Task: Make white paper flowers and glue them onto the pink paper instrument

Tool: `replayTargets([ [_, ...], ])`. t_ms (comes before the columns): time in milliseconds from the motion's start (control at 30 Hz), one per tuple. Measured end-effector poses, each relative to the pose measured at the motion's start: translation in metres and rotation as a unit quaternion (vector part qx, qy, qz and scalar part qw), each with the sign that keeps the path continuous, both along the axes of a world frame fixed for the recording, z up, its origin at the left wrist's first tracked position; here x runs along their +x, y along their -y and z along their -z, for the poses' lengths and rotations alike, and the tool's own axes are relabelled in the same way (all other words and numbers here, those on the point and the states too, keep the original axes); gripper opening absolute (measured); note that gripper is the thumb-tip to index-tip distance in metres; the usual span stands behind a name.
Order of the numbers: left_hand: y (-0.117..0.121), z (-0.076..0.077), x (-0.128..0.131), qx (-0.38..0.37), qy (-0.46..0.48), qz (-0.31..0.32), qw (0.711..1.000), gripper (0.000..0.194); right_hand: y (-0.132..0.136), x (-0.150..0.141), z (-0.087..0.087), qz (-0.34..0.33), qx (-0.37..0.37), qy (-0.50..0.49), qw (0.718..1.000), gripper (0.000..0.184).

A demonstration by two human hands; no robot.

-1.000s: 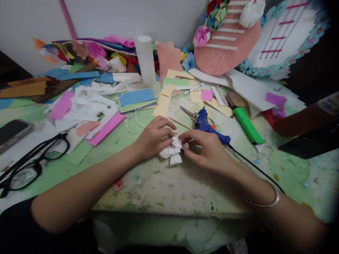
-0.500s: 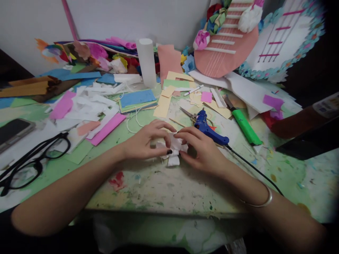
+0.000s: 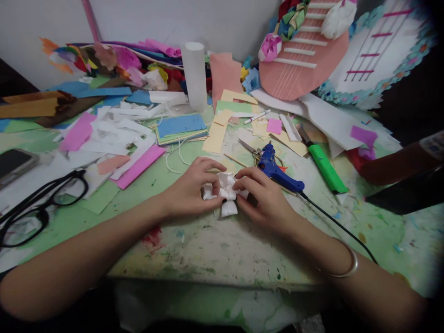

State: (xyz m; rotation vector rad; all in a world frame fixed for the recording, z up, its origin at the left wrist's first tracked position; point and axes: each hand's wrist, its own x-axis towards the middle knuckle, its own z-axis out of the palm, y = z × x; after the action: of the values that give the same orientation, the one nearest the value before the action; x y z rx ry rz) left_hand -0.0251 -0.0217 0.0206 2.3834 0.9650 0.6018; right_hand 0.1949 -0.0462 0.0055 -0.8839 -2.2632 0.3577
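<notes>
A small white paper flower (image 3: pixel 228 194) lies on the paint-stained table, with several folded petals around its middle. One petal points toward the front edge. From the left, my left hand (image 3: pixel 196 187) curves its thumb and fingers around the flower and grips its side. My right hand (image 3: pixel 263 196) closes on the flower from the right, thumb low and fingertips at its centre. Parts of the side petals are hidden behind the fingers. Just behind my right hand lie a blue hot glue gun (image 3: pixel 277 171), scissors (image 3: pixel 249 147) and a thin wooden stick (image 3: pixel 235 160).
Black glasses (image 3: pixel 41 215) and a phone (image 3: pixel 15 166) lie at left beside white paper scraps (image 3: pixel 107 132). A white paper tube (image 3: pixel 194 76) stands at the back. A green-handled knife (image 3: pixel 326 167) and the glue gun's cord (image 3: pixel 338 225) are at right. Paper guitars (image 3: pixel 301 69) lean behind.
My left hand has drawn back slightly to the left, its thumb now at the flower's front. My right fingers have shifted over the flower, and more of its centre shows. The view has tilted slightly.
</notes>
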Motion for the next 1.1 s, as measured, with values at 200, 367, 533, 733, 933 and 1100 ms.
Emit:
replayTargets([
  [200, 0.009, 0.003, 0.003, -0.051, 0.041, -0.087, 0.994, 0.009, 0.002, -0.003, -0.001, 0.026, -0.017, -0.014, 0.999, 0.010],
  [367, 0.011, 0.002, 0.007, -0.116, 0.059, -0.144, 0.981, 0.006, 0.002, -0.002, -0.001, 0.034, -0.026, -0.015, 0.999, 0.014],
  [533, 0.015, 0.003, 0.012, -0.170, 0.072, -0.186, 0.965, 0.007, 0.001, -0.001, -0.002, 0.029, -0.048, -0.022, 0.998, 0.014],
  [733, 0.021, 0.003, 0.016, -0.225, 0.176, -0.203, 0.937, 0.006, 0.002, 0.000, -0.005, 0.040, -0.094, -0.066, 0.993, 0.010],
  [933, 0.021, 0.004, 0.014, -0.137, 0.258, -0.172, 0.941, 0.003, 0.007, -0.002, -0.009, 0.073, -0.175, -0.200, 0.961, 0.039],
  [1100, 0.020, 0.003, 0.011, -0.002, 0.244, -0.145, 0.959, 0.005, 0.006, 0.004, -0.017, 0.116, -0.185, -0.310, 0.925, 0.039],
])
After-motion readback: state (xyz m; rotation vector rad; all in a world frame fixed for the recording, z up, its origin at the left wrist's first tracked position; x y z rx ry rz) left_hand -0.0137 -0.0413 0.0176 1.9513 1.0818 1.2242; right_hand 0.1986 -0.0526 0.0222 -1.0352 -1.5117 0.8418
